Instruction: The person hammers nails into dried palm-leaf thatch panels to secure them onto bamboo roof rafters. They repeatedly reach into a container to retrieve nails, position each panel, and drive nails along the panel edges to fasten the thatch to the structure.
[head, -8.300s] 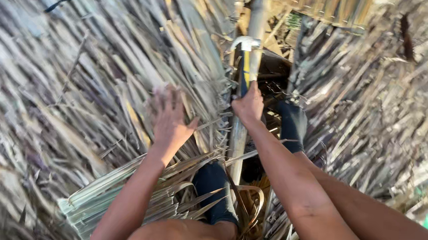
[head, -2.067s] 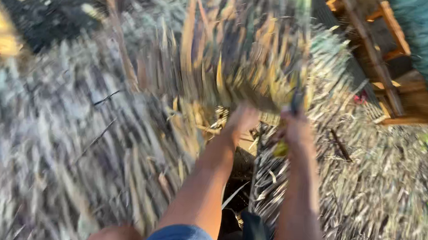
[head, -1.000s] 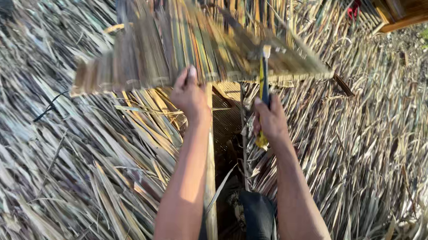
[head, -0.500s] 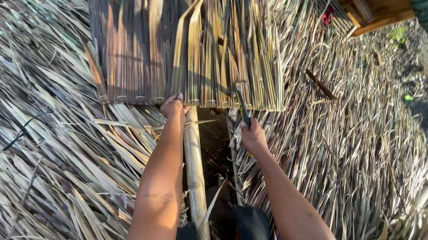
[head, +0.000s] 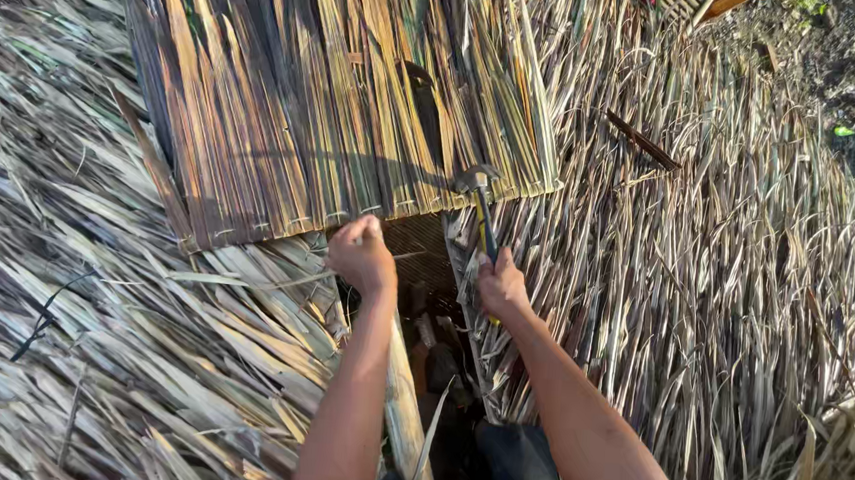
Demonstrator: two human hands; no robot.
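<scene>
1. Your right hand (head: pixel 501 287) is closed around the handle of a hammer (head: pixel 480 209), whose metal head points toward 12 o'clock and sits right at the lower edge of the thatch panel (head: pixel 337 93).
2. Your left hand (head: pixel 361 255) is curled into a fist at that same lower edge, at about 9 o'clock from the hammer; what it grips, if anything, cannot be told.
3. The thatch panel, woven from green and yellow leaf strips, lies flat at 12 o'clock from both hands, over the dry grey palm-leaf roof (head: pixel 89 347).
4. A pale wooden pole (head: pixel 404 409) runs beneath your left forearm toward 6 o'clock, beside a dark gap in the roof between your arms.
</scene>
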